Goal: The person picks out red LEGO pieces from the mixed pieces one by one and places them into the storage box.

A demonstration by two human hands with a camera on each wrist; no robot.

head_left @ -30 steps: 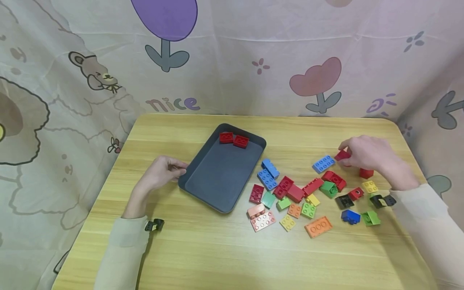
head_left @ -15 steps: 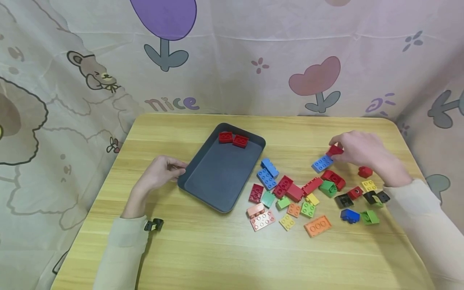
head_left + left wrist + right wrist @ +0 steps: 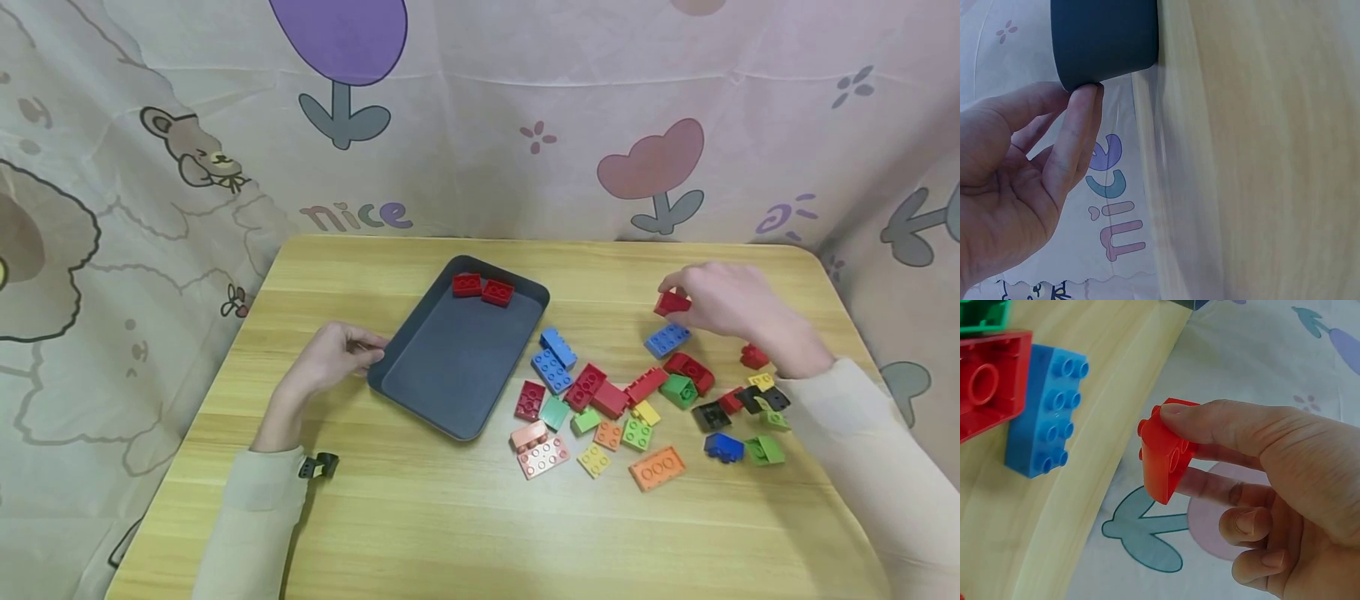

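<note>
My right hand (image 3: pixel 723 300) pinches a red brick (image 3: pixel 671 303) between thumb and fingers, just above the table at the right. Up close in the right wrist view, this red brick (image 3: pixel 1169 453) shows round studs and a sloped side. Below the hand lies a blue brick (image 3: pixel 667 340), apart from it. My left hand (image 3: pixel 335 357) touches the near-left rim of a dark grey tray (image 3: pixel 375 379) with its fingertips. The left wrist view has these fairly straight fingers (image 3: pixel 1072 137) against the tray's outer wall. Two red bricks (image 3: pixel 482 289) sit at the tray's far end.
Several loose bricks spread over the wooden table (image 3: pixel 450 525) right of the tray, among them a red cluster (image 3: pixel 600 392), pink bricks (image 3: pixel 542 454), an orange brick (image 3: pixel 657 468) and a dark blue one (image 3: pixel 724 447). A patterned cloth (image 3: pixel 480 167) hangs behind the table.
My right hand has moved left and slightly away from me with the red brick, passing over the far side of the blue brick. The left hand and the tray have stayed still.
</note>
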